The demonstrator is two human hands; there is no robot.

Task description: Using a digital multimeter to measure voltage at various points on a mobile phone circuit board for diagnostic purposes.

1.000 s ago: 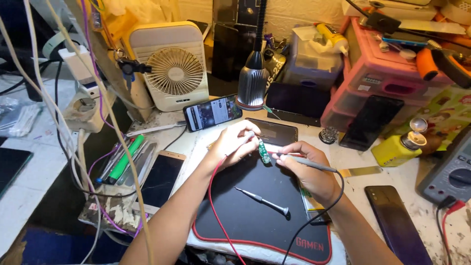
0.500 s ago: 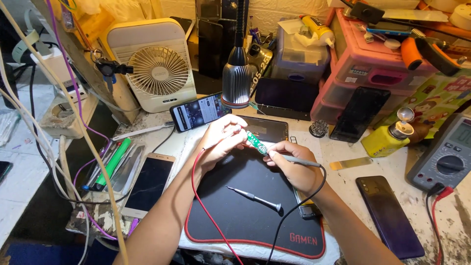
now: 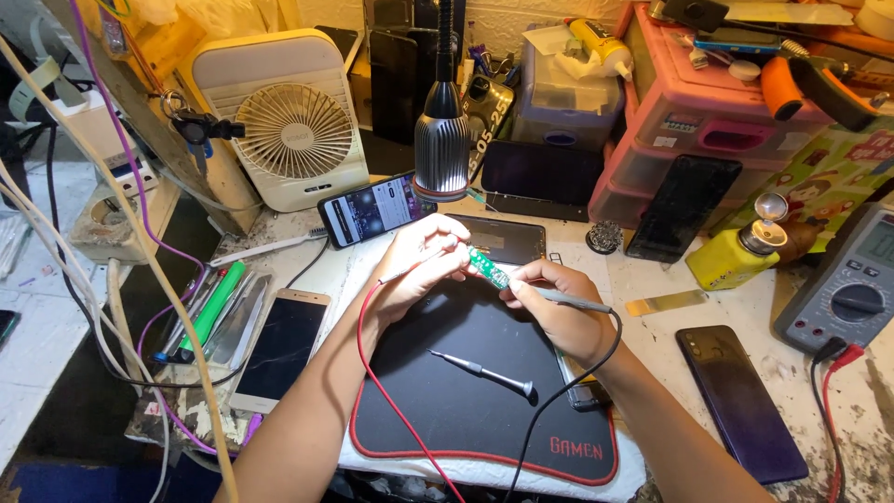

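Head view: a small green circuit board [image 3: 488,268] is held above the top edge of a black mat [image 3: 466,410] with a red border. The left hand [image 3: 419,265] is closed around a red-wired probe [image 3: 396,277], its tip set at the near end of the board. The right hand [image 3: 559,312] is curled shut on a grey probe [image 3: 570,298] with a black lead, whose tip is pressed to the board from the other side. A small screwdriver [image 3: 484,374] is seen lying loose on the mat below both hands. A lit phone [image 3: 377,207] is propped just beyond the left hand, beside a lamp head [image 3: 440,154]. A grey multimeter [image 3: 852,284] is placed well apart at the right.
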